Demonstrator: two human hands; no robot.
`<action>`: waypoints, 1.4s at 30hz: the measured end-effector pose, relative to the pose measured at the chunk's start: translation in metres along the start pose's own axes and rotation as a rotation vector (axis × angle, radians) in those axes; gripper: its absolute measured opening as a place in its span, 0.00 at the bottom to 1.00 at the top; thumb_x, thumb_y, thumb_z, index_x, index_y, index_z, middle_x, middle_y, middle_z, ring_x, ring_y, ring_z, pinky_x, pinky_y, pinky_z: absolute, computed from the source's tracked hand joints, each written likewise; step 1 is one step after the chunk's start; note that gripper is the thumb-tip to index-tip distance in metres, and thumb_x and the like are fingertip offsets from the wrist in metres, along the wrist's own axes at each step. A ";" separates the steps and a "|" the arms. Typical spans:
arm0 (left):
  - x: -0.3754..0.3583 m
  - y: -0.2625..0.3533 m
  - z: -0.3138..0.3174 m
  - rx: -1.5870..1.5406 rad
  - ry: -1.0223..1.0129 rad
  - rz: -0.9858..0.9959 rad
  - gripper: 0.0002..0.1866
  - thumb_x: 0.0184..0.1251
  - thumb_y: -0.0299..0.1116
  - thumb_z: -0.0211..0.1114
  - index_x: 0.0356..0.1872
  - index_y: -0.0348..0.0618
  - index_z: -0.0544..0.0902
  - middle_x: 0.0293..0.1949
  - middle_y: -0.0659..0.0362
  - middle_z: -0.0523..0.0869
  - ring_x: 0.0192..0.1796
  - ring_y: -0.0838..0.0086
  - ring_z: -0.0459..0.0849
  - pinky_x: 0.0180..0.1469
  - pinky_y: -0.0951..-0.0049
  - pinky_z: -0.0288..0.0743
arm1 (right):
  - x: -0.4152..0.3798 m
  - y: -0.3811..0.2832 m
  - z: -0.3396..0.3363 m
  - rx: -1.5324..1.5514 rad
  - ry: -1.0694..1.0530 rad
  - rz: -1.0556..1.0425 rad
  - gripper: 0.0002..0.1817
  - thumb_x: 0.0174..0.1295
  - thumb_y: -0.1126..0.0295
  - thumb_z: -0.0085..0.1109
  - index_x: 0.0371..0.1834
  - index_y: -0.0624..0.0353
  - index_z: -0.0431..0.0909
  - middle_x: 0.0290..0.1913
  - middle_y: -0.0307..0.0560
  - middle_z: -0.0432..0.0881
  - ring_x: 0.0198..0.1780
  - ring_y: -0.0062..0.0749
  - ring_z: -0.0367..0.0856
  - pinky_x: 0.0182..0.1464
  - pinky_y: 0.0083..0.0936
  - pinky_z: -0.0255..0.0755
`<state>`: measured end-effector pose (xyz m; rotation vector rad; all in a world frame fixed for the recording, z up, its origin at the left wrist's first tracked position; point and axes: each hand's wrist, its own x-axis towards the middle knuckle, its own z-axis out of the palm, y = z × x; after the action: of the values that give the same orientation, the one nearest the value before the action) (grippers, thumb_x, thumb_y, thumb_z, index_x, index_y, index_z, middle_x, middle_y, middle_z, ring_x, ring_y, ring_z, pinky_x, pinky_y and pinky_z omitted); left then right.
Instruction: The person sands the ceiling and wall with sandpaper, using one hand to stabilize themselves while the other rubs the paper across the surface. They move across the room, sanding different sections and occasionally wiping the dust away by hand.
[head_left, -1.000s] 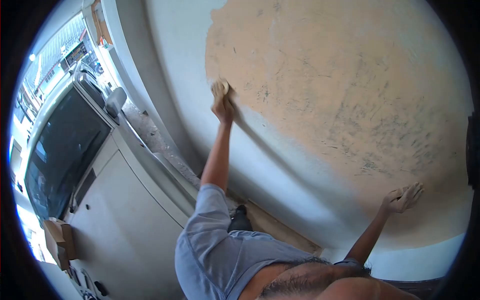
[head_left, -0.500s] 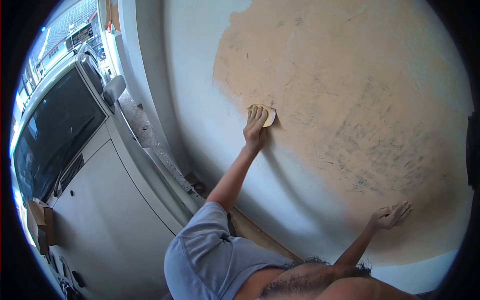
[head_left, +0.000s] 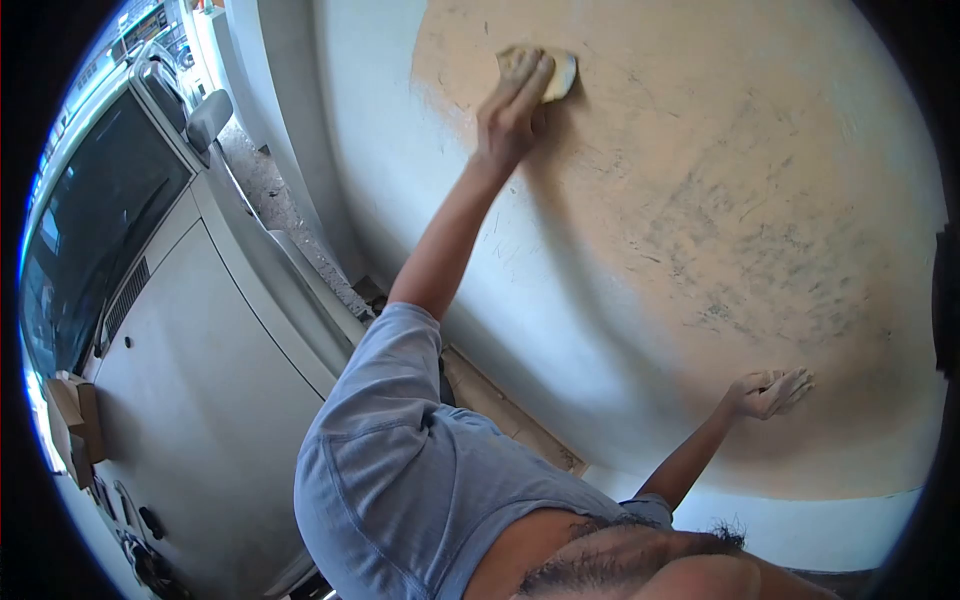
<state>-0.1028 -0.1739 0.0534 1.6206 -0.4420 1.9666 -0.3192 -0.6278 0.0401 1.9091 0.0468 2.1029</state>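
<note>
My left hand [head_left: 512, 115] presses a folded piece of yellowish sandpaper [head_left: 562, 76] flat to the wall, fingers over it and a pale edge showing on the right. Under it is a broad tan patch [head_left: 640, 130] on the white wall [head_left: 375, 120], near the patch's left border. Dark scuffs and scratches [head_left: 760, 260] mark the patch's middle and lower right. Lower right, my right hand [head_left: 770, 392] is held in front of the patch, its fingers whitened with dust, loosely bent and partly stretched out, with nothing clearly visible in them.
A pale van [head_left: 200, 370] with a dark windscreen [head_left: 105, 230] stands close on the left, its side mirror [head_left: 208, 120] near a wall pillar [head_left: 275, 90]. A cardboard box [head_left: 85, 415] rests at the van's front. A ledge [head_left: 510, 405] runs along the wall's foot.
My left hand has slid the sandpaper upward along the patch's left side. My right hand has shifted slightly up in view, and the camera view has moved a little.
</note>
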 end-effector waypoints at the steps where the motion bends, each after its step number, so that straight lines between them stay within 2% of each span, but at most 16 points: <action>1: -0.015 0.012 -0.004 -0.031 -0.038 -0.076 0.20 0.57 0.18 0.59 0.53 0.35 0.83 0.54 0.42 0.82 0.58 0.52 0.81 0.63 0.60 0.74 | 0.000 0.001 0.001 0.009 0.014 -0.006 0.22 0.68 0.68 0.43 0.60 0.68 0.75 0.61 0.55 0.78 0.66 0.56 0.72 0.67 0.47 0.61; 7: -0.076 0.044 -0.013 -0.122 -0.119 -0.192 0.17 0.63 0.21 0.56 0.51 0.36 0.84 0.55 0.44 0.82 0.60 0.52 0.80 0.65 0.53 0.70 | 0.008 -0.006 -0.010 -0.034 -0.033 -0.021 0.22 0.69 0.70 0.41 0.61 0.70 0.74 0.64 0.58 0.75 0.68 0.56 0.69 0.69 0.49 0.60; 11: 0.081 -0.006 0.020 -0.081 -0.069 -0.105 0.21 0.61 0.23 0.59 0.57 0.45 0.80 0.58 0.52 0.81 0.63 0.58 0.77 0.63 0.61 0.75 | 0.047 -0.025 -0.003 0.058 -0.047 0.034 0.24 0.72 0.64 0.42 0.60 0.72 0.74 0.64 0.61 0.74 0.68 0.55 0.70 0.69 0.47 0.60; 14: 0.159 -0.029 0.036 -0.224 -0.067 0.026 0.18 0.72 0.31 0.54 0.58 0.34 0.77 0.63 0.46 0.76 0.68 0.57 0.72 0.71 0.57 0.64 | 0.066 -0.040 0.004 0.121 -0.028 0.157 0.24 0.73 0.61 0.42 0.60 0.72 0.74 0.65 0.62 0.73 0.68 0.54 0.69 0.69 0.45 0.60; 16: 0.142 -0.028 0.037 -0.222 -0.127 0.046 0.24 0.60 0.26 0.60 0.60 0.51 0.78 0.60 0.55 0.80 0.63 0.59 0.77 0.65 0.62 0.73 | 0.075 -0.058 0.017 0.191 0.012 0.188 0.24 0.73 0.61 0.43 0.60 0.72 0.74 0.65 0.62 0.73 0.69 0.54 0.68 0.70 0.45 0.59; 18: 0.081 -0.017 0.016 -0.254 -0.112 0.054 0.29 0.56 0.28 0.65 0.63 0.49 0.75 0.62 0.54 0.79 0.64 0.59 0.76 0.72 0.57 0.62 | 0.081 -0.082 0.030 0.147 0.038 0.123 0.23 0.73 0.62 0.44 0.60 0.71 0.74 0.65 0.60 0.73 0.69 0.53 0.68 0.70 0.43 0.60; 20: -0.039 -0.010 0.009 -0.104 -0.528 0.000 0.30 0.53 0.29 0.67 0.61 0.46 0.77 0.61 0.53 0.80 0.65 0.55 0.76 0.71 0.49 0.61 | 0.081 -0.097 0.037 0.096 0.037 0.110 0.23 0.73 0.63 0.44 0.60 0.71 0.74 0.65 0.60 0.73 0.69 0.52 0.68 0.70 0.42 0.60; 21: -0.127 -0.002 0.013 -0.170 -0.580 -0.062 0.25 0.63 0.34 0.62 0.63 0.47 0.75 0.62 0.53 0.78 0.69 0.56 0.71 0.75 0.50 0.51 | 0.080 -0.103 0.039 0.060 0.041 0.103 0.23 0.73 0.63 0.45 0.60 0.71 0.74 0.65 0.60 0.73 0.69 0.51 0.68 0.70 0.41 0.60; 23: -0.139 0.028 -0.019 -0.308 -0.250 -0.174 0.23 0.65 0.33 0.61 0.62 0.46 0.76 0.61 0.54 0.80 0.65 0.57 0.76 0.72 0.49 0.58 | 0.083 -0.117 0.040 0.022 0.035 0.140 0.23 0.73 0.63 0.45 0.60 0.70 0.74 0.65 0.59 0.73 0.69 0.50 0.69 0.70 0.40 0.61; 29: 0.117 -0.021 0.038 -0.344 -0.011 0.036 0.24 0.59 0.32 0.63 0.59 0.45 0.78 0.61 0.57 0.80 0.63 0.63 0.78 0.68 0.54 0.66 | 0.076 -0.111 0.045 0.009 0.031 0.152 0.22 0.73 0.63 0.45 0.60 0.69 0.75 0.63 0.59 0.75 0.67 0.50 0.72 0.68 0.41 0.63; 31: 0.186 -0.034 0.059 -0.203 0.056 0.210 0.20 0.69 0.29 0.56 0.59 0.32 0.75 0.63 0.45 0.76 0.68 0.56 0.72 0.72 0.56 0.62 | 0.078 -0.109 0.045 0.002 0.057 0.147 0.22 0.72 0.63 0.45 0.60 0.69 0.75 0.63 0.59 0.75 0.66 0.50 0.72 0.68 0.41 0.64; 32: 0.179 -0.031 0.061 -0.215 0.046 0.207 0.20 0.69 0.29 0.56 0.59 0.32 0.75 0.63 0.45 0.76 0.68 0.56 0.72 0.72 0.56 0.62 | 0.078 -0.109 0.045 0.001 0.058 0.128 0.22 0.72 0.63 0.45 0.59 0.69 0.76 0.63 0.59 0.76 0.66 0.50 0.72 0.69 0.41 0.64; 34: 0.144 -0.020 0.055 -0.500 -0.063 0.038 0.25 0.58 0.30 0.63 0.60 0.47 0.77 0.61 0.58 0.80 0.63 0.65 0.78 0.70 0.54 0.64 | 0.076 -0.109 0.044 -0.005 0.039 0.120 0.22 0.72 0.63 0.45 0.59 0.69 0.76 0.62 0.60 0.76 0.66 0.50 0.72 0.69 0.40 0.64; 37: 0.017 -0.009 0.012 -0.358 -0.186 0.048 0.23 0.56 0.28 0.63 0.56 0.42 0.81 0.59 0.56 0.81 0.61 0.62 0.80 0.64 0.52 0.70 | 0.075 -0.113 0.044 -0.014 0.029 0.170 0.22 0.72 0.63 0.45 0.58 0.71 0.76 0.62 0.60 0.76 0.66 0.50 0.73 0.69 0.40 0.64; 39: -0.089 0.006 -0.020 -0.403 -0.239 -0.108 0.18 0.59 0.26 0.64 0.52 0.41 0.83 0.51 0.51 0.86 0.57 0.56 0.83 0.60 0.50 0.72 | 0.073 -0.114 0.045 0.003 0.059 0.193 0.23 0.72 0.62 0.45 0.58 0.72 0.76 0.61 0.60 0.76 0.66 0.49 0.73 0.68 0.40 0.66; 42: -0.118 0.010 -0.026 -0.347 -0.243 -0.206 0.19 0.61 0.29 0.60 0.54 0.44 0.83 0.52 0.55 0.86 0.57 0.62 0.83 0.62 0.54 0.73 | 0.075 -0.115 0.046 -0.035 0.077 0.130 0.23 0.73 0.62 0.45 0.58 0.72 0.76 0.61 0.60 0.77 0.65 0.49 0.73 0.68 0.40 0.66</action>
<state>-0.1146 -0.1913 -0.0658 1.6099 -0.6435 1.4561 -0.2567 -0.5083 0.0923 1.8564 -0.1000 2.2451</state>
